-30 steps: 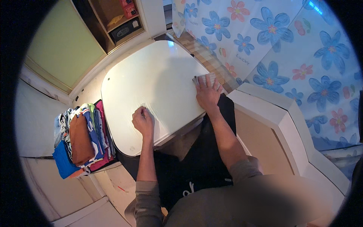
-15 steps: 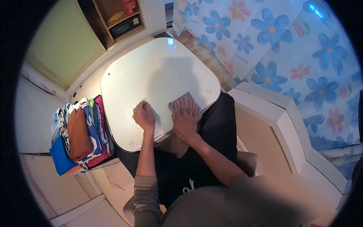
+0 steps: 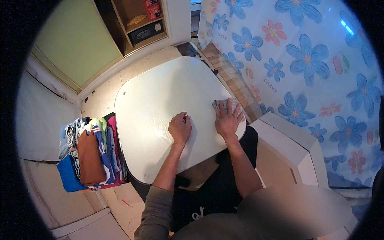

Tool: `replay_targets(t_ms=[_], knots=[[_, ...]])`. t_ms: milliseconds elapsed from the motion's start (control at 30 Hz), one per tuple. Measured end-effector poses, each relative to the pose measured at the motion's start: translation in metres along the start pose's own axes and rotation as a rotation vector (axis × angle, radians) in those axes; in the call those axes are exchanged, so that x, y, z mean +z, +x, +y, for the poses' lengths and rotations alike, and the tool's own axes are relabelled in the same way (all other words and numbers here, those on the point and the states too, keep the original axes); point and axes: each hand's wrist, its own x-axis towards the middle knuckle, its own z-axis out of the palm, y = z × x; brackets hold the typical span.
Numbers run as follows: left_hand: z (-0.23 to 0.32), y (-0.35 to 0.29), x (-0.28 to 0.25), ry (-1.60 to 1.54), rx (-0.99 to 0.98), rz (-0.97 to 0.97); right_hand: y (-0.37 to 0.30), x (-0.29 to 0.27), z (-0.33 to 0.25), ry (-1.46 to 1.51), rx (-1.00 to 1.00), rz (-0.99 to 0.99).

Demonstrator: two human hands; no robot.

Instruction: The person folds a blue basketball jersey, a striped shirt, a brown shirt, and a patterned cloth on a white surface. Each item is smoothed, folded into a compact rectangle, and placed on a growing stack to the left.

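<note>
A white rounded-corner table (image 3: pixel 148 108) stands before my lap, with a wrinkled clear film over part of its top. My right hand (image 3: pixel 228 122) lies flat near the table's right edge, fingers spread. Under it is a folded grey striped cloth (image 3: pixel 216 105), mostly covered by the palm and fingers. Resting on the tabletop left of it, my left hand (image 3: pixel 180 130) is curled into a loose fist. No thing shows in that fist, though the inside of the fingers faces away.
A stack of folded clothes (image 3: pixel 92 154) stands against the table's left side. Beyond the table is an open shelf (image 3: pixel 140 20) holding a black box. To the right are a flowered curtain (image 3: pixel 304 72) and a white angular ledge (image 3: pixel 286 138).
My right hand has slid the cloth forward and right, toward the table's right edge. My left fist has shifted right across the tabletop. The whole view has shifted too.
</note>
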Motion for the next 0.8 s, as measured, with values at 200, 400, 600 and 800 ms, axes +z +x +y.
replay_targets(t_ms=[200, 400, 600, 800], knots=[[-0.007, 0.052, 0.011, -0.007, 0.021, 0.002, 0.064, 0.029, -0.016, -0.022, -0.101, 0.056], [-0.011, 0.067, 0.012, -0.142, -0.068, 0.095, 0.109, 0.056, -0.052, 0.017, -0.165, 0.037], [-0.051, 0.058, 0.008, -0.734, -0.322, 0.416, 0.07, 0.057, -0.147, 0.225, -0.506, -0.021], [-0.081, 0.079, -0.015, -0.435, -0.379, 0.379, 0.054, 0.033, -0.145, 0.245, -0.64, -0.249]])
